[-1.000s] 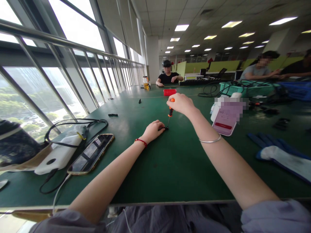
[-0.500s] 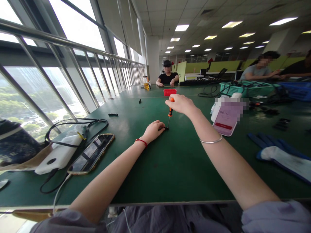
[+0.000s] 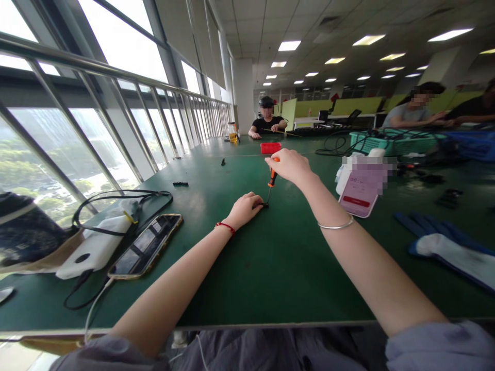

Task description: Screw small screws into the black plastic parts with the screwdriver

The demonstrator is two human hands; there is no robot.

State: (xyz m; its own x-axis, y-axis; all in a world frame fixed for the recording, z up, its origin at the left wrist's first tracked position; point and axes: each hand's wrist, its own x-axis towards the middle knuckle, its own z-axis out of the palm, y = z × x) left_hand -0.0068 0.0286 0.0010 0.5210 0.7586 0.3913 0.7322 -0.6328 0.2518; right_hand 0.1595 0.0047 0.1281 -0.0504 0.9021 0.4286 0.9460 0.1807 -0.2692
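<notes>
My right hand (image 3: 291, 166) grips the orange and black handle of a screwdriver (image 3: 273, 178) from above. The shaft points down, slightly tilted, and its tip meets a small black part (image 3: 265, 205) on the green table (image 3: 247, 268). Fingers of my left hand (image 3: 245, 207) pinch that part from the left and hold it against the tabletop. Most of the part is hidden under the fingertips, so its exact kind does not show.
To the left lie a phone (image 3: 146, 247), a white power bank (image 3: 95, 245) and looped black cable. On the right are a propped phone (image 3: 359, 190) and blue-white gloves (image 3: 450, 247). A red box (image 3: 270, 148) stands ahead; a person (image 3: 266, 123) sits beyond.
My right hand and the screwdriver handle have shifted very slightly right. My left hand keeps its place. The person across now holds up a thin, long item.
</notes>
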